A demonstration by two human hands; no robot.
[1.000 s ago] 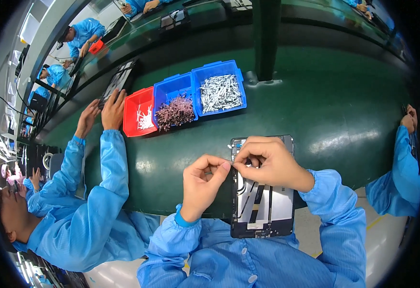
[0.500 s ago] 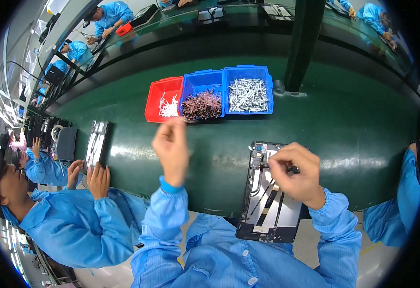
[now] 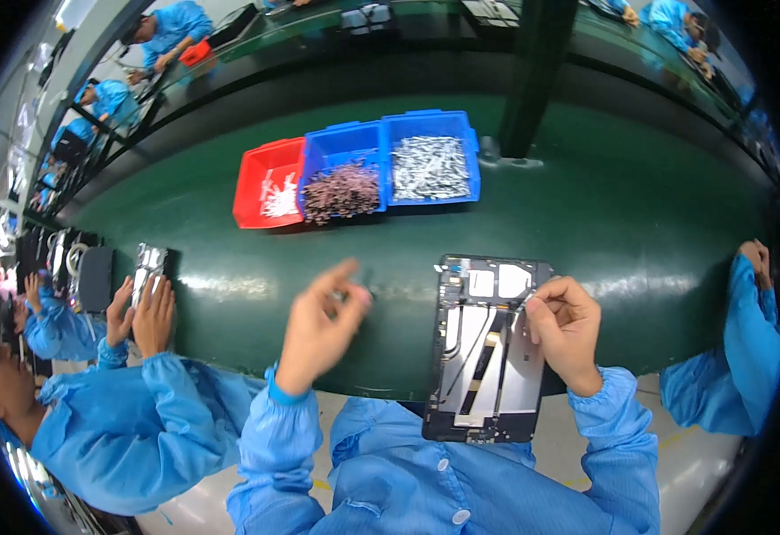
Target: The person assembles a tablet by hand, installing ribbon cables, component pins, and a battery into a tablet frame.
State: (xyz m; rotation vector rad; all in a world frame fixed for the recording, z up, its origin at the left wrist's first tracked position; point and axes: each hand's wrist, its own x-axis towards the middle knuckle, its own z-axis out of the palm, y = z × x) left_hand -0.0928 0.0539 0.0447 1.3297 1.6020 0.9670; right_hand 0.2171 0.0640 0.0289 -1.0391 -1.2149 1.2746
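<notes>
An opened tablet (image 3: 516, 379) with bare inner parts, white panels and dark ribbon strips lies at the table's near edge, its lower end reaching over my lap. At its upper right edge my right hand (image 3: 568, 325) is closed in a pinch; what the fingertips hold is too small to make out. Left of the tablet, my left hand (image 3: 318, 330) hovers above the table. Its index finger points forward and its thumb bends toward the curled fingers, with some blur; anything pinched there is too small to name.
Beyond my hands stand a red bin (image 3: 245, 192) with white strips, a blue bin (image 3: 318, 143) with brownish-pink small parts and another blue bin (image 3: 474, 160) with silvery strips. A dark post (image 3: 532, 85) rises behind. A co-worker (image 3: 131, 419) handles another device (image 3: 152, 260) at left; a sleeve (image 3: 711, 379) shows at right.
My left hand has come back from the bins toward me, its index finger straightening. My right hand has moved to the tablet's right edge, uncovering its upper part. The view has shifted slightly.
</notes>
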